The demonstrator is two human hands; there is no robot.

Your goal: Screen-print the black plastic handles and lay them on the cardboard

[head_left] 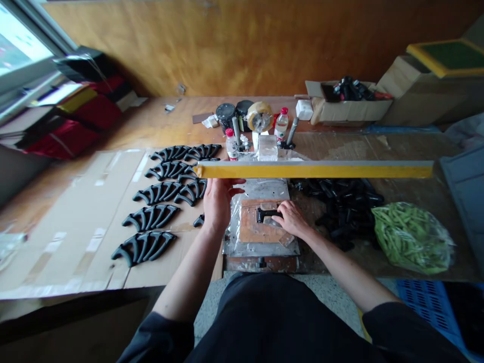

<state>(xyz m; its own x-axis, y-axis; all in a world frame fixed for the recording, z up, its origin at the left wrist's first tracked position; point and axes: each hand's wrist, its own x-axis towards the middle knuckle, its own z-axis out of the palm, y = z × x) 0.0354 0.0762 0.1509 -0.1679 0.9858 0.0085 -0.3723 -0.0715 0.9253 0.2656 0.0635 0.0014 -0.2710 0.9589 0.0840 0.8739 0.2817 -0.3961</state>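
My left hand (218,204) sits with its fingers just under a long yellow bar (313,170), which spans the view above the table. I cannot tell whether those fingers grip it. My right hand (293,219) presses its fingers onto a small black plastic piece (266,215) lying on a wooden block (257,227). The block rests on a plastic-wrapped metal plate (264,189). Left of my left hand, several black arched plastic parts (151,218) lie in rows on cardboard sheets (75,217). One small black piece (198,220) lies close to my left wrist.
A heap of black parts (340,212) and a bag of green pods (412,239) lie right of the plate. Ink cans (227,117), a tape roll (260,116), bottles (282,125) and a cardboard box (348,103) stand at the back.
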